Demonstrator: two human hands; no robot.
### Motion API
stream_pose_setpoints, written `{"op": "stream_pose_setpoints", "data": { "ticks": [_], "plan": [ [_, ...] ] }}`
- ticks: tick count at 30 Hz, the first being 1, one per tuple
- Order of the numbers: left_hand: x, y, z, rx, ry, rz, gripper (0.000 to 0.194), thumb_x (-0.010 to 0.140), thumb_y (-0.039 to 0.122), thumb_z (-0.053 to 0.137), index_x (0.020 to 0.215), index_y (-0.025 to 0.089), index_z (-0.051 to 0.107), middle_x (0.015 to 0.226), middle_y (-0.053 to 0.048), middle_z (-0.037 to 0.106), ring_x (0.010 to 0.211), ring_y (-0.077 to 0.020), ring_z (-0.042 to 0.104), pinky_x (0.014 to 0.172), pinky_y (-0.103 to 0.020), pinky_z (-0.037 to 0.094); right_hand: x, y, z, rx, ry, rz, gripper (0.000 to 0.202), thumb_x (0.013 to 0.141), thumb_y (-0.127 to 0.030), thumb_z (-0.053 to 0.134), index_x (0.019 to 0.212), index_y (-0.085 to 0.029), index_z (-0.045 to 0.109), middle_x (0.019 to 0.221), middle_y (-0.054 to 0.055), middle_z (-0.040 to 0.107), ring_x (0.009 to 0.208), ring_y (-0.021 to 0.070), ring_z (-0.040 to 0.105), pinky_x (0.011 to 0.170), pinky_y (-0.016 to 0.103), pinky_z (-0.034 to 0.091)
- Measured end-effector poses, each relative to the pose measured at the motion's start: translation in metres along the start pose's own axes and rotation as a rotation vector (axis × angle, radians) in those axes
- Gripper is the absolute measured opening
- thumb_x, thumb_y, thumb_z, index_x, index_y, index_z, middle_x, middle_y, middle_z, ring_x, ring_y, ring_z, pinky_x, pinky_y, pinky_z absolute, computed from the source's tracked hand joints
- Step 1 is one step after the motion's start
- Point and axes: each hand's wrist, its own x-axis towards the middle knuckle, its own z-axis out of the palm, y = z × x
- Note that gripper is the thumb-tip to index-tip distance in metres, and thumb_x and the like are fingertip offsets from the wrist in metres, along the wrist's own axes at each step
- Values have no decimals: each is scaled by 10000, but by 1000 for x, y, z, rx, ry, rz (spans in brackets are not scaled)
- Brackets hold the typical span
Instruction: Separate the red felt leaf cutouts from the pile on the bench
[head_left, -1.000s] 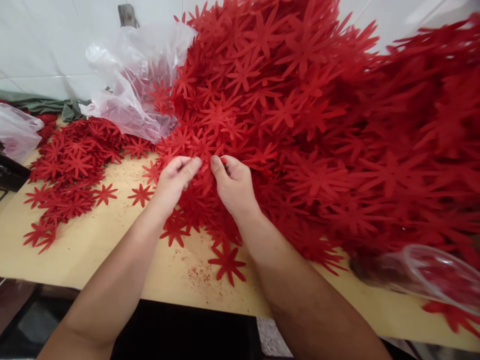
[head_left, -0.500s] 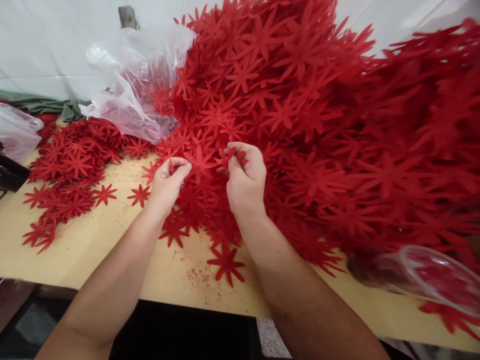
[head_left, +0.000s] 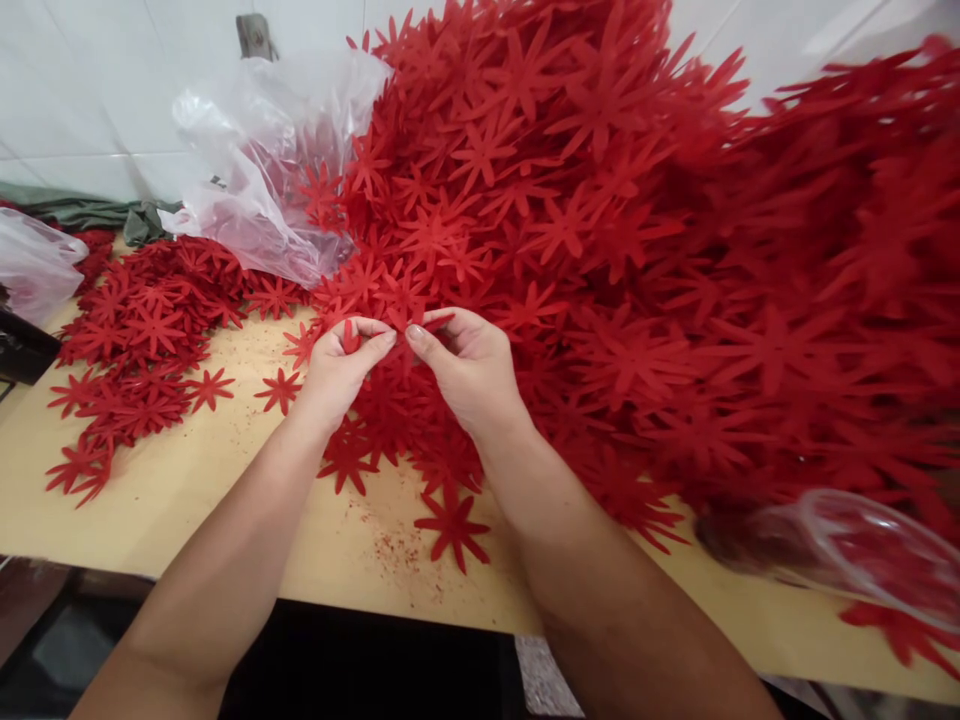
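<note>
Close together over the red heap, both my hands pinch at a red flower cutout with narrow petals. My left hand is closed, thumb against fingers, and a bit of red shows inside its curl. Thumb and forefinger of my right hand press together at the cutout's other side, with a red petal along the forefinger. Where the fingertips meet, the exact grip is partly hidden. Behind and below the hands lies a large pile of red flower cutouts. One single flower cutout rests nearer the table's front edge.
A smaller heap of red flower cutouts lies on the left of the pale table. Behind it slumps a clear plastic bag. At the right front, a transparent plastic container lies on its side. Red crumbs dot the tabletop.
My right hand has moved left and its fingertips now meet those of my left hand. Fewer red pieces show in the right hand. The left hand has barely shifted.
</note>
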Motion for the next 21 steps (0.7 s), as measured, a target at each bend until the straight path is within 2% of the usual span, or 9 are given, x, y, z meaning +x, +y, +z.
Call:
{"op": "stream_pose_setpoints", "data": {
  "ticks": [3, 7, 10, 12, 14, 16, 18, 21],
  "plan": [
    [0, 1, 1, -26, -18, 12, 135, 650, 249, 741, 692, 186, 629, 596, 39, 541, 595, -66, 504, 642, -224, 432, 0, -4, -1, -29, 61, -30, 410, 578, -558, 711, 689, -199, 547, 551, -50, 511, 498, 63, 418, 499, 234, 373],
    [-3, 2, 3, -36, -108, 6, 222, 598, 296, 779, 729, 182, 641, 635, 41, 564, 602, -57, 507, 633, -211, 436, -1, -6, -1, -133, 76, -120, 462, 648, -613, 622, 567, -178, 489, 514, -48, 445, 506, 54, 384, 509, 233, 337],
    [-4, -1, 3, 9, -147, 21, 229, 586, 298, 783, 701, 171, 632, 660, 41, 580, 663, -60, 536, 681, -200, 447, -1, -4, -2, -222, 90, -89, 535, 686, -628, 570, 469, -180, 375, 454, -65, 309, 459, 38, 275, 449, 233, 244],
    [-3, -3, 4, 30, -119, 34, 218, 595, 299, 774, 685, 169, 624, 656, 45, 576, 667, -55, 533, 691, -194, 447, -1, -3, -1, -216, 73, -65, 554, 690, -636, 555, 449, -188, 335, 437, -68, 267, 439, 37, 251, 426, 234, 223],
    [-2, -5, 3, 13, -66, 45, 215, 602, 307, 767, 675, 175, 614, 650, 47, 567, 661, -54, 527, 685, -193, 447, 0, 0, 1, -141, 14, -88, 510, 688, -631, 563, 488, -183, 422, 457, -55, 368, 461, 54, 358, 458, 227, 320],
    [-1, -4, 3, -25, -40, 56, 222, 599, 319, 768, 697, 186, 620, 667, 42, 572, 677, -62, 535, 679, -198, 450, 0, 2, 2, -62, -62, -124, 430, 698, -601, 580, 615, -180, 555, 571, -24, 538, 585, 94, 519, 603, 250, 451],
    [0, -3, 3, -57, -48, 64, 234, 587, 316, 777, 721, 193, 630, 692, 35, 585, 706, -71, 547, 682, -201, 452, 0, 4, 3, -47, -114, -140, 375, 721, -563, 587, 728, -190, 620, 704, 6, 634, 719, 131, 596, 747, 302, 491],
    [0, -3, 3, -98, -46, 54, 217, 586, 299, 772, 678, 182, 614, 678, 39, 577, 693, -65, 539, 683, -196, 446, -1, 5, 4, -63, -162, -153, 346, 763, -531, 561, 793, -196, 642, 790, 28, 670, 789, 149, 616, 816, 341, 495]
  ]
}}
